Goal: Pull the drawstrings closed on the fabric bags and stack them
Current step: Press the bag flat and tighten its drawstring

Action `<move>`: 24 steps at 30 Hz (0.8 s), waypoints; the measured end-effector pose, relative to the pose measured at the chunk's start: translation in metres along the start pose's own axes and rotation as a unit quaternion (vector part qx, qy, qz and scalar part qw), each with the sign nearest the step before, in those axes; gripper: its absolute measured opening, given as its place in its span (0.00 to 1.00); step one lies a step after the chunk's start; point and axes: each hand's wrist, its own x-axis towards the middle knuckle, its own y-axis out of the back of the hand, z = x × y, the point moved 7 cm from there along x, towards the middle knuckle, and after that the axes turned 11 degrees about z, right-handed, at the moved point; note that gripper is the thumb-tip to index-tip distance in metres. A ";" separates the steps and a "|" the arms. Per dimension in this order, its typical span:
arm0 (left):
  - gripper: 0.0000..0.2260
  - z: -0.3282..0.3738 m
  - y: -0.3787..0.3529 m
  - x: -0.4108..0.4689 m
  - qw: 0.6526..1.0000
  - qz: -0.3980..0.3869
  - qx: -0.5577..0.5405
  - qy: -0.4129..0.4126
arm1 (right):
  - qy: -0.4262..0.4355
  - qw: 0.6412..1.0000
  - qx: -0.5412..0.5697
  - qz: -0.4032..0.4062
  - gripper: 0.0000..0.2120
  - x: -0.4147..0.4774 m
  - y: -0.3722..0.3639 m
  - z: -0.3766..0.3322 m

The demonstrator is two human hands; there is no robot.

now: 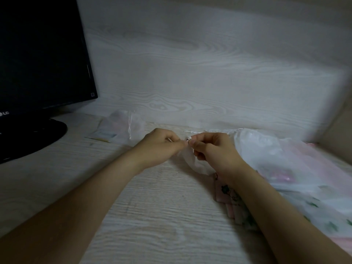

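Head view: fingers (196, 144) mostly hide drawstring (188, 138).

A sheer white bag (190, 161), limp and crumpled, was held well to the right of the monitor (38, 54), its white drawstring (188, 138) pinched at the mouth. A second bag (122, 126) was laid nearer the monitor, its cord trailing. A heap of sheer bags (276, 159) was piled farthest from it.

There's "LG" (5, 113) in pale letters on the lower bezel of the black monitor (38, 54), far left, the only text that reads. A tiny square mark (92, 94) at the bezel's right corner is too small to read, and the print on the card (103, 134) in the sheer bag (123, 122) is blurred.
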 end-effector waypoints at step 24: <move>0.25 -0.022 0.041 0.016 0.967 0.198 0.158 0.013 | 0.091 0.976 -0.196 0.024 0.06 0.003 0.006 -0.007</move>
